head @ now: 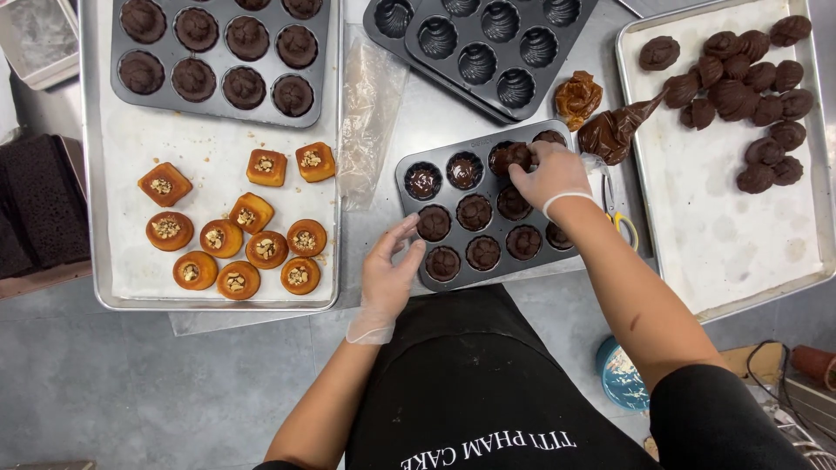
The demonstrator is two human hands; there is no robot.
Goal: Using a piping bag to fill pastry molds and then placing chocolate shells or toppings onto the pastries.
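Observation:
A dark cake mould (409, 196) with shell-shaped cups lies on the steel table, most cups filled with chocolate pieces. My left hand (390, 270), in a clear glove, rests on the mould's near left edge with fingers spread. My right hand (550, 172), also gloved, pinches a chocolate shell cake (512, 155) over a cup in the far row. A chocolate piping bag (615, 130) lies just right of the mould.
A tray on the right (749, 252) holds several chocolate shell cakes. The left tray (131, 278) carries golden nut-topped cakes and a filled dark mould (218, 61). Empty stacked moulds (488, 48), a caramel bag (577, 97) and scissors (620, 218) lie around.

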